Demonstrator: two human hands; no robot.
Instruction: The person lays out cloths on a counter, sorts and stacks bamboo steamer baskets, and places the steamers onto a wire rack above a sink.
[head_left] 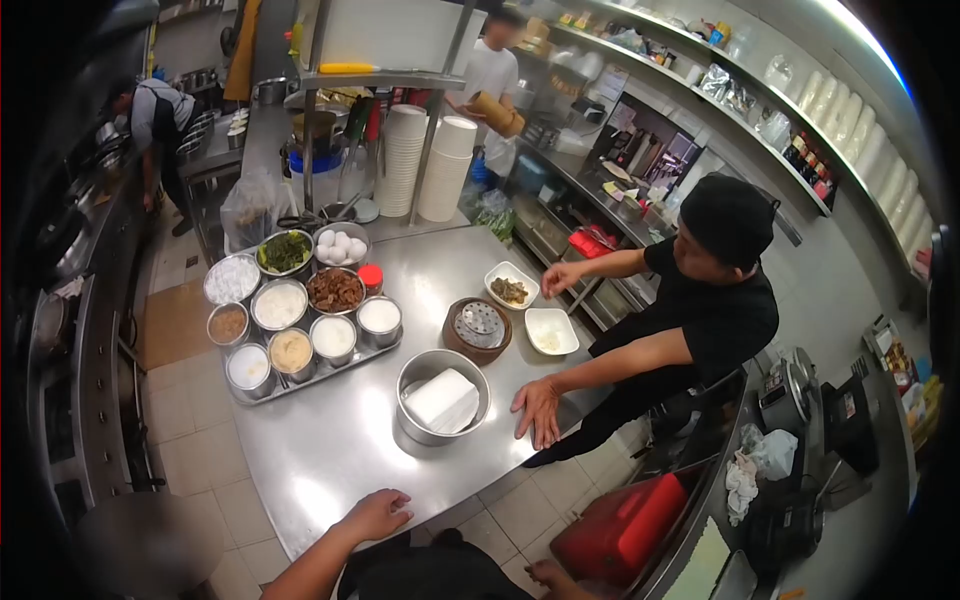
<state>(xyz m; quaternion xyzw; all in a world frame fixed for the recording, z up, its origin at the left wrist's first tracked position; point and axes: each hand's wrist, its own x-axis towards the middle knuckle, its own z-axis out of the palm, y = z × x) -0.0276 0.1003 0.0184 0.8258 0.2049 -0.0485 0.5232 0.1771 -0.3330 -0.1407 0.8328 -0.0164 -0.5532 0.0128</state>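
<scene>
My left hand (pixel 380 513) rests at the near edge of the steel table (pixel 330 460), fingers loosely extended and holding nothing. Low in the view, my right hand (pixel 548 575) hangs beside my body, partly cut off, with loose fingers and nothing visible in it. Beyond my left hand stands a round metal pot (pixel 418 433) with a white block-shaped item (pixel 442 400) inside. Behind it is a round brown steamer (pixel 465 347) with a perforated metal disc (pixel 480 325) on top.
A co-worker in black (pixel 715 290) leans one hand on the table beside two white bowls, one with chopped greens (pixel 510 291), one with pale contents (pixel 550 331). A tray (pixel 300 383) at left holds several food containers, including eggs (pixel 340 246). Stacked white tubs (pixel 447 175) stand behind.
</scene>
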